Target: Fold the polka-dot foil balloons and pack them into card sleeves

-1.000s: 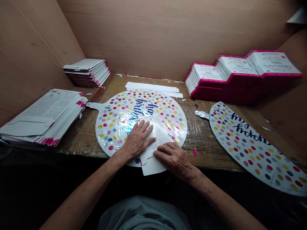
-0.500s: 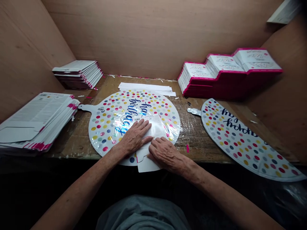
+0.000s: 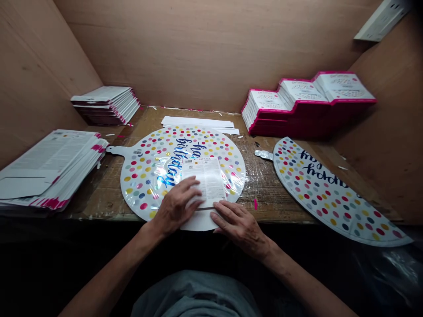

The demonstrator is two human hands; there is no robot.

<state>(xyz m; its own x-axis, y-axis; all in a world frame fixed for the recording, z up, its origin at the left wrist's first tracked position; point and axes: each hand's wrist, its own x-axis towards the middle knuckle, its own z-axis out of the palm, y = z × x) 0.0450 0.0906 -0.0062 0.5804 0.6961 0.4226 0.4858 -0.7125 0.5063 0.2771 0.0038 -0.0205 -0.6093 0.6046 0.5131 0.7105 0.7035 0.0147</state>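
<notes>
A white printed card sleeve (image 3: 211,178) lies on the lower right part of a round dotted foil balloon (image 3: 145,171) with blue lettering. My left hand (image 3: 178,204) is at the sleeve's left side, its fingers apart and slightly bent over the edge. On the sleeve's lower right corner rests my right hand (image 3: 239,224), fingers spread and lying fairly flat. A plain white flap (image 3: 200,221) shows between the hands at the table's front edge.
A folded dotted balloon (image 3: 327,198) hangs over the front edge at the right. Card stacks stand at the left (image 3: 42,163) and back left (image 3: 109,101). Stepped pink-edged packs (image 3: 297,114) stand at the back right. White strips (image 3: 198,123) lie behind the round balloon.
The sleeve has turned straighter, and its lower flap now shows between the hands. My left hand has lifted off its middle and moved down and left. My right hand's fingers have uncurled and moved slightly right.
</notes>
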